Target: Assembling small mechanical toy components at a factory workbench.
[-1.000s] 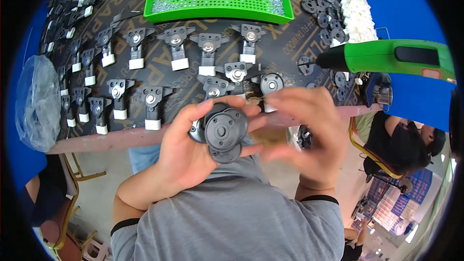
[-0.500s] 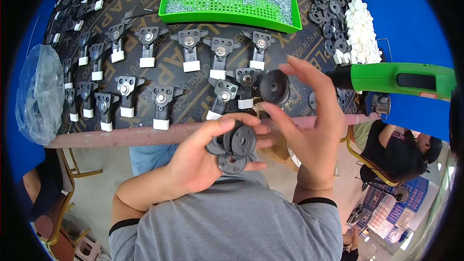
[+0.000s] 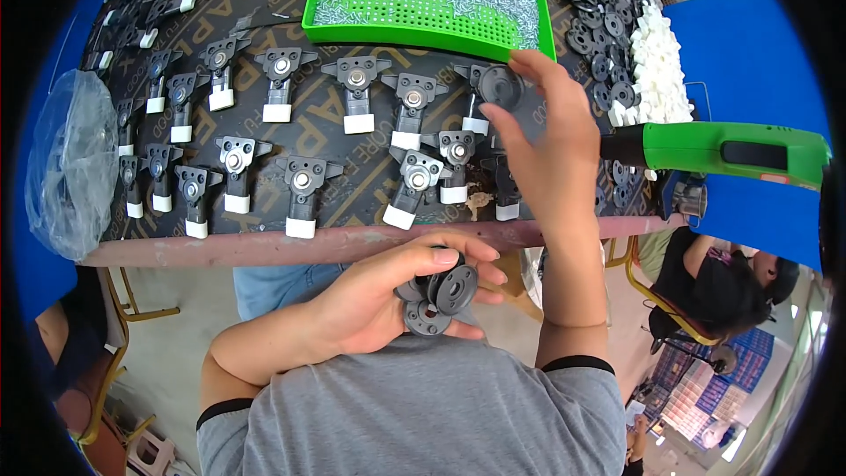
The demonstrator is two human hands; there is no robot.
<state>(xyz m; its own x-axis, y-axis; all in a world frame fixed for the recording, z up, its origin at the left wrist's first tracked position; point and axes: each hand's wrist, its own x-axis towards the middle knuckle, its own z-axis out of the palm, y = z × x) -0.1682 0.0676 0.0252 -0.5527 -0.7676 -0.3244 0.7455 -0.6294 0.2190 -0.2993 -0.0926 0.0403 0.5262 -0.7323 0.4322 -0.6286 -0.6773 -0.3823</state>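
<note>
We see a black disc (image 3: 502, 88), round and shallow like a little dish, with a raised rim and a smooth, slightly shiny face. It is at the far row of the counter (image 3: 361, 181), overlapping the T-shaped part (image 3: 474, 107) at that row's right end. The right hand (image 3: 560, 137) curves around it, thumb near its lower left edge and fingers by its upper edge; we cannot tell whether they pinch it or have let it go. The left hand (image 3: 379, 300), in front of the counter's near edge, is closed around several more discs (image 3: 456, 289), thumb pressed on top; the front one shows a central hole and small holes around it. Half a second ago, we find the disc and the right hand nearer to us, over the near row; now they are farther out, and more of a black part with a white end (image 3: 508, 210) shows beneath the wrist. The left hand keeps its discs and sits a little lower in our view. Around these, we see rows of similar black parts (image 3: 414, 97) with silver centers and white ends, a green tray (image 3: 352, 33) of metal screws beyond them, and, to the right, a pile of loose discs (image 3: 608, 35), a heap of white pieces (image 3: 656, 70) and a green power tool (image 3: 687, 145).
</note>
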